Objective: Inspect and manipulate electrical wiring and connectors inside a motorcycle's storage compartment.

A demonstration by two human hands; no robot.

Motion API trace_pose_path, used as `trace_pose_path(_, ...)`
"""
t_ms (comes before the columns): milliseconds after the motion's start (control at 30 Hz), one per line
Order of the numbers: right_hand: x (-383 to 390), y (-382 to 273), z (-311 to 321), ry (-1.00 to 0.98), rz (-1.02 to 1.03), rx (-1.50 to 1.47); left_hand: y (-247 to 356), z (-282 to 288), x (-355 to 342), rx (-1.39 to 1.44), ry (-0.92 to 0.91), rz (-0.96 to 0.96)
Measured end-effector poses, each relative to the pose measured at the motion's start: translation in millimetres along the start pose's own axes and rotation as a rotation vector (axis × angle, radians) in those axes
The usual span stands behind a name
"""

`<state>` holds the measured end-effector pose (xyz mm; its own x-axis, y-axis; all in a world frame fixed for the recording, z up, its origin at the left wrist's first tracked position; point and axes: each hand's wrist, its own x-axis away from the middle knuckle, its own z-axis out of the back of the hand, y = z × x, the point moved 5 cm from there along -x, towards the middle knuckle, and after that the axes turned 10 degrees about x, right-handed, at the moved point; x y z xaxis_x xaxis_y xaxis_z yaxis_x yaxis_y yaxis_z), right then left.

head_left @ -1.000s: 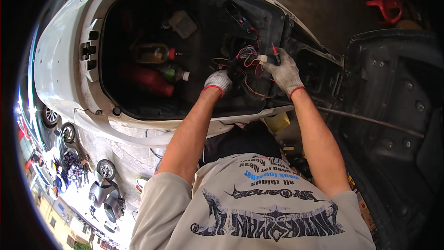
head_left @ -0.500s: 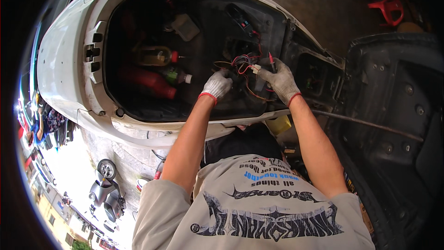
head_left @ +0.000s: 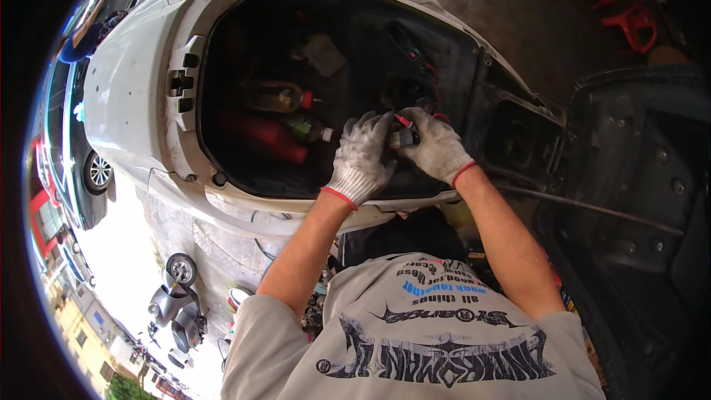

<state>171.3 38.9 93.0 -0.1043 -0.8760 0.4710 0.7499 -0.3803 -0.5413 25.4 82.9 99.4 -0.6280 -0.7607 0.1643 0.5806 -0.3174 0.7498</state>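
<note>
Both my hands wear whitish knit work gloves with red cuffs and meet over the open under-seat bin (head_left: pixel 370 181) of a white scooter. Between the thumb and fingers of my right hand (head_left: pixel 438 147) is a test probe (head_left: pixel 402 120) with a red tip. A small greyish block (head_left: pixel 404 138) shows at the same fingertips; its kind is unclear. My left hand (head_left: pixel 363 159) is close beside it, fingers bent; what they grip, if anything, is hidden. A red lead (head_left: pixel 437 89) runs up toward a dark handheld meter (head_left: pixel 406 41) lying in the bin.
A bottle of yellowish liquid (head_left: pixel 274 96), a green-labelled bottle (head_left: pixel 302 129) and a red bottle (head_left: pixel 270 139) lie left in the bin. A grey box (head_left: pixel 324 55) sits behind them. The raised black seat (head_left: pixel 629 178) stands at right. Red stools (head_left: pixel 633 27) are at far right.
My hands have come together and nearer to me; the left rose away from the wires. The probe now tilts leftward. The white connector and loose wires are largely hidden. The view has shifted.
</note>
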Motion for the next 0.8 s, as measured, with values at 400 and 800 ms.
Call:
trace_pose_path(400, 6, 26, -8, 0.264, -0.123, -0.077, -39, -16, 0, -0.029, -0.289, 0.564)
trace_pose_path(800, 36, 109, -10, 0.136, -0.442, -0.785, -90, -6, 4, -0.454, -0.533, 0.630)
